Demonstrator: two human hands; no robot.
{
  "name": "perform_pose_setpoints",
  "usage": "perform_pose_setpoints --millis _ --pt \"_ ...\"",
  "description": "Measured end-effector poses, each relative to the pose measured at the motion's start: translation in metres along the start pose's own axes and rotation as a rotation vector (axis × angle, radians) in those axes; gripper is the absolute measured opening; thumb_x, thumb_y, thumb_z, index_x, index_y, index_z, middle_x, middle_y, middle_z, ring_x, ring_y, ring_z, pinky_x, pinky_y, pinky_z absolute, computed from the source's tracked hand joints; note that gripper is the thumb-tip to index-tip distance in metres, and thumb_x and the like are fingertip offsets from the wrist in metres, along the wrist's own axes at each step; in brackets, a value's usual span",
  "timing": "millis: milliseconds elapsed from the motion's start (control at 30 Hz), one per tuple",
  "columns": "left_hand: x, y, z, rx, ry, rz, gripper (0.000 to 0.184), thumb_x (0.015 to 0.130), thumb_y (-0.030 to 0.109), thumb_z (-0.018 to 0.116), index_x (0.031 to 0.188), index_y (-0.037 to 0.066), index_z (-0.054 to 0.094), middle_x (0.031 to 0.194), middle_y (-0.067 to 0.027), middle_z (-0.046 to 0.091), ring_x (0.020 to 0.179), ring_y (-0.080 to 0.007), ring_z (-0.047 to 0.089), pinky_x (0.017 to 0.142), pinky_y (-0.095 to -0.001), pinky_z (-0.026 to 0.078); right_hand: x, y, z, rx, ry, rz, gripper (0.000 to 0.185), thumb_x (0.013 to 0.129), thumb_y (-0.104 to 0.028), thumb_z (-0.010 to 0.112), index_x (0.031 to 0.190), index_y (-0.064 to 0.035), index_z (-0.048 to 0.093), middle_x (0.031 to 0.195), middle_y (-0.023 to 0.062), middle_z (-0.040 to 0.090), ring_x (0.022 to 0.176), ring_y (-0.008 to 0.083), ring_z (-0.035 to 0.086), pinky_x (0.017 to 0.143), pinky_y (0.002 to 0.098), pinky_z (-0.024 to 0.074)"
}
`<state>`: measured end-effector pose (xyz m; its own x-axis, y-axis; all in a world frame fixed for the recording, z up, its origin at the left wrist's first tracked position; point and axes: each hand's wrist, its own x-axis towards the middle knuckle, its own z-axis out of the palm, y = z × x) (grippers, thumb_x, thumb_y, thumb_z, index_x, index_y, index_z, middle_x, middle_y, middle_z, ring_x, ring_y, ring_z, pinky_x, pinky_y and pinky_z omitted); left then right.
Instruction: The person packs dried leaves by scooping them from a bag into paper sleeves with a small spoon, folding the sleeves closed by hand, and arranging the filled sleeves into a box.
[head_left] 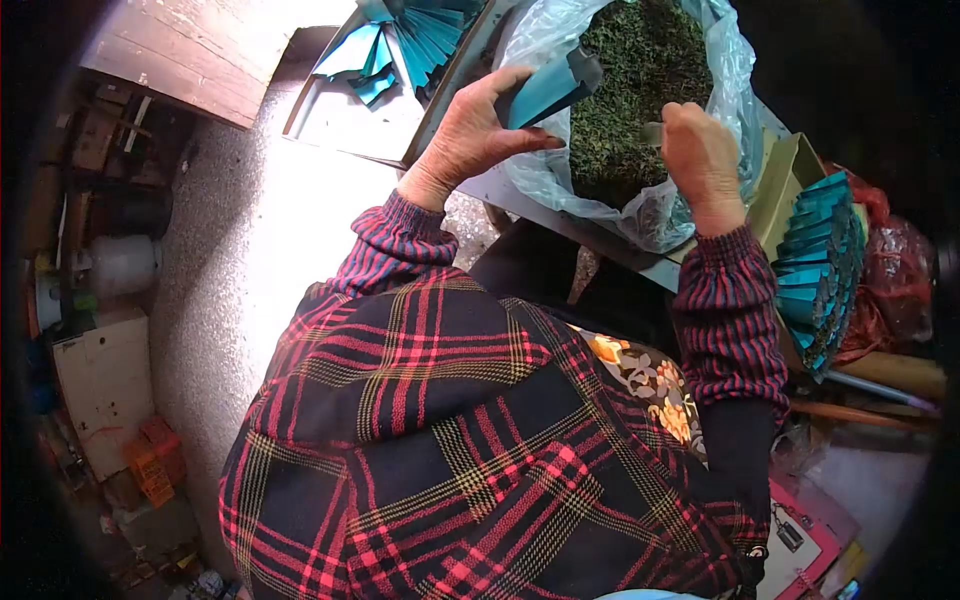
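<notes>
My left hand [478, 128] is closed around a narrow teal paper packet [545, 93], tilted, its dark open-looking end toward the upper right. Beneath it lies a clear plastic bag [738, 70] spread open and full of loose dried green leaves [640, 60]. Over the right part of the leaves my right hand [700, 155] is closed in a fist. A small pale, flat end [651, 133] sticks out from its fingers; the rest of that object is hidden in the grip.
A shallow box [350, 135] holds fanned teal packets [425, 45] at the upper left. More teal packets [815, 260] stand in a carton [785, 195] at right, beside a red plastic bag [895, 270]. A wooden tabletop [190, 50] juts in at upper left.
</notes>
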<state>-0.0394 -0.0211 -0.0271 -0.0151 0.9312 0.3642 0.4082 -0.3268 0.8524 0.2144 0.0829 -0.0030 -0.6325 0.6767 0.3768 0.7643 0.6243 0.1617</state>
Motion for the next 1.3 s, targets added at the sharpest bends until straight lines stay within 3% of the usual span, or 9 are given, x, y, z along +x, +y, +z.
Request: perform_pose_setpoints --millis 100,233,333,400,500,600,733,800,1300 --pt "-0.001 0.004 -0.001 0.009 -0.002 0.012 0.064 0.068 0.011 0.083 0.124 0.003 0.054 0.104 -0.0039 0.062 0.098 -0.0108 0.055 0.089 -0.0268 0.046 0.001 -0.007 0.014 0.254 -0.011 0.055 0.014 0.082 -0.011 0.053 0.072 -0.0028 0.059 0.070 0.0190 0.061 0.071 0.0387 0.061 0.063 0.0469 0.0479" --pt "-0.002 0.002 -0.003 -0.005 -0.002 -0.023 0.065 0.068 0.012 0.083 0.125 0.003 0.053 0.105 -0.0044 0.062 0.098 -0.0113 0.056 0.090 -0.0270 0.046 0.006 -0.009 0.041 0.421 0.006 0.087 0.014 0.081 -0.011 0.054 0.074 -0.0033 0.064 0.072 0.0196 0.062 0.072 0.0383 0.062 0.064 0.0447 0.0491" --pt "-0.002 -0.001 -0.004 0.008 -0.001 -0.035 0.066 0.068 0.013 0.083 0.126 0.003 0.053 0.106 -0.0054 0.062 0.099 -0.0115 0.056 0.090 -0.0270 0.046 0.011 -0.010 0.058 0.502 0.096 0.082 0.017 0.080 -0.010 0.053 0.078 -0.0032 0.068 0.066 0.0171 0.062 0.059 0.0309 0.063 0.056 0.0393 0.0498" --pt "-0.002 0.000 -0.003 0.007 0.000 -0.020 0.067 0.067 0.014 0.084 0.125 0.003 0.053 0.107 -0.0057 0.062 0.100 -0.0114 0.056 0.091 -0.0273 0.046 0.012 -0.012 0.059 0.733 -0.095 0.365 0.020 0.081 -0.009 0.051 0.080 -0.0030 0.070 0.058 0.0099 0.061 0.046 0.0180 0.058 0.046 0.0315 0.0469" --pt "-0.001 -0.002 -0.004 0.074 0.005 -0.027 0.069 0.065 0.017 0.085 0.124 0.002 0.053 0.108 -0.0089 0.063 0.100 -0.0153 0.059 0.091 -0.0289 0.047 0.013 -0.014 0.051 0.883 -0.208 0.566 0.022 0.082 -0.009 0.049 0.078 -0.0029 0.070 0.057 0.0037 0.059 0.042 0.0087 0.052 0.040 0.0248 0.0426" --pt "0.001 0.002 -0.003 0.305 0.038 0.032 0.070 0.063 0.020 0.086 0.123 0.003 0.055 0.107 -0.0125 0.062 0.100 -0.0211 0.061 0.089 -0.0313 0.048 0.012 -0.012 0.049 0.967 -0.198 0.587 0.022 0.082 -0.009 0.049 0.078 -0.0022 0.070 0.058 0.0037 0.059 0.043 0.0082 0.052 0.040 0.0227 0.0415" --pt "0.004 -0.001 0.002 0.328 0.045 0.069 0.071 0.061 0.023 0.087 0.122 0.005 0.056 0.106 -0.0147 0.061 0.099 -0.0261 0.061 0.087 -0.0334 0.048 0.011 -0.004 0.050 1.000 -0.209 0.576 0.021 0.082 -0.009 0.050 0.079 -0.0013 0.069 0.058 0.0032 0.059 0.043 0.0071 0.051 0.040 0.0220 0.0405" --pt "0.004 -0.001 0.003 0.335 0.041 0.047 0.072 0.058 0.033 0.088 0.117 0.005 0.058 0.106 -0.0174 0.061 0.101 -0.0339 0.058 0.089 -0.0405 0.047 0.009 -0.001 0.048 1.094 -0.162 0.576 0.020 0.083 -0.008 0.051 0.081 -0.0006 0.069 0.059 0.0026 0.059 0.043 0.0065 0.050 0.040 0.0215 0.0391" --pt "0.018 0.003 0.022 0.643 0.049 0.143 0.052 0.061 0.032 0.082 0.102 0.008 0.061 0.096 -0.0105 0.064 0.095 -0.0313 0.059 0.080 -0.0407 0.042 0.001 0.040 -0.009 1.271 0.032 0.686 0.018 0.085 -0.004 0.052 0.086 0.0005 0.069 0.063 0.0021 0.059 0.044 0.0034 0.045 0.040 0.0180 0.0314"
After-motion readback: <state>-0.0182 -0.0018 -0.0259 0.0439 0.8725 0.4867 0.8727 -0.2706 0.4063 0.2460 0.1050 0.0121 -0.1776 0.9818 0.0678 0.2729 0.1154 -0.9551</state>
